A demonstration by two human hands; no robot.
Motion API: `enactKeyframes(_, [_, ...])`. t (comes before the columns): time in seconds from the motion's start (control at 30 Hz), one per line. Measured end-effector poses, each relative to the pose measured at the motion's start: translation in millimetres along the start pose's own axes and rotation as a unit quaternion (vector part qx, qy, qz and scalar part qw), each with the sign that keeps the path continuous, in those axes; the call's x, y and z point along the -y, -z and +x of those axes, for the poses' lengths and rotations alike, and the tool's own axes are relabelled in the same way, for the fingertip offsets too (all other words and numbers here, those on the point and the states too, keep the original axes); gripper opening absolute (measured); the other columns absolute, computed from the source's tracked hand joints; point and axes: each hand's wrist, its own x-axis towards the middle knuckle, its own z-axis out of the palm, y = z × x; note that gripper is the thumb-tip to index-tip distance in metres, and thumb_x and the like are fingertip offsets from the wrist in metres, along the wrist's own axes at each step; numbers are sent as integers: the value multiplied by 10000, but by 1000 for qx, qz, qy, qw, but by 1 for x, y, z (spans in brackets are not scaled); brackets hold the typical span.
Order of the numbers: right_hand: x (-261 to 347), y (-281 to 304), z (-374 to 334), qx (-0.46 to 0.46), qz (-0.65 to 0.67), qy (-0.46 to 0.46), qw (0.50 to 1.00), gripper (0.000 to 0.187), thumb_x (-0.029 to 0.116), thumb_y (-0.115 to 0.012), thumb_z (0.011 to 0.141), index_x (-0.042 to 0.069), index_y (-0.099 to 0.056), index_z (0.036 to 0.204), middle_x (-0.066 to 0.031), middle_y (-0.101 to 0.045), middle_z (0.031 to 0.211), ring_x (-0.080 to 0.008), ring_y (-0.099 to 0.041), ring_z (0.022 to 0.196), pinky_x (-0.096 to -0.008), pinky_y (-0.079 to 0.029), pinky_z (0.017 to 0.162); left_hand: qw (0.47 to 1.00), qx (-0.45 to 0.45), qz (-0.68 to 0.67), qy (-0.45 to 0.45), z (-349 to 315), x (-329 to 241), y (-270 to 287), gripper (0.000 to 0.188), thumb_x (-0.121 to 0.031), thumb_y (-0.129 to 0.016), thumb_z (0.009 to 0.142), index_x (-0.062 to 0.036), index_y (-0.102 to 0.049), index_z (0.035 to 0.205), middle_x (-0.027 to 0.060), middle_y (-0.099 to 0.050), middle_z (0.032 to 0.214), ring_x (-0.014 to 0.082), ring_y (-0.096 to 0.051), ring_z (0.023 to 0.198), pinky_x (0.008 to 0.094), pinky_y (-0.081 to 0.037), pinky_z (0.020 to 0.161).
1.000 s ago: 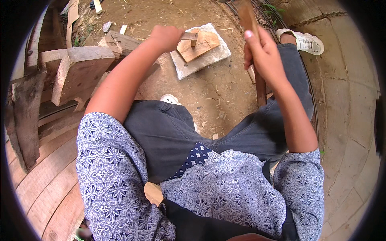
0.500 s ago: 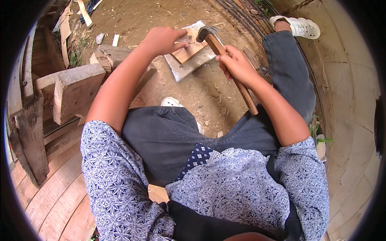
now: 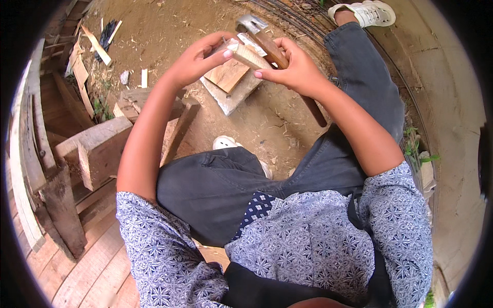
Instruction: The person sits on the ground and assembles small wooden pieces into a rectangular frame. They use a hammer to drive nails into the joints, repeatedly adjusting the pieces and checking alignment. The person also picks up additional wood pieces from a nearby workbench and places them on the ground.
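Note:
A short pale block of wood (image 3: 250,57) is held up between my two hands. My left hand (image 3: 200,59) is closed on its left end, thumb on the near side; something small and grey by those fingers is too unclear to name. My right hand (image 3: 303,69) grips a claw hammer (image 3: 314,112) by its wooden handle, the metal head pointing away, while the thumb presses the block's right end. Below them a flat piece of wood (image 3: 226,77) rests on a pale slab (image 3: 230,105) on the ground.
Old timber beams (image 3: 97,141) and planks lean at the left. Wooden slats (image 3: 92,267) run along the lower left. Offcuts (image 3: 96,45) and shavings lie on the dirt. A curved pale wall (image 3: 441,128) rises at the right, with dark rods (image 3: 287,15) at the far side.
The pale block is now lifted between both hands above the flat wood. My right hand has opened its thumb onto the block, with the hammer still in its grip.

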Motion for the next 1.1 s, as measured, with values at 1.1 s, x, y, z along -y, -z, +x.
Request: enactKeyframes(1.1, [13,2,-9,-114,44,66,990,537,288,-879,755,50,-560,1115,-91,-712,779,-121,-651,668,-283,-478,595,955,-150,219,-131,17,-12,-14,403,-325,-626,982,-5,-621,1227,136,-641,1086,258,-602,1043,361,-454,911])
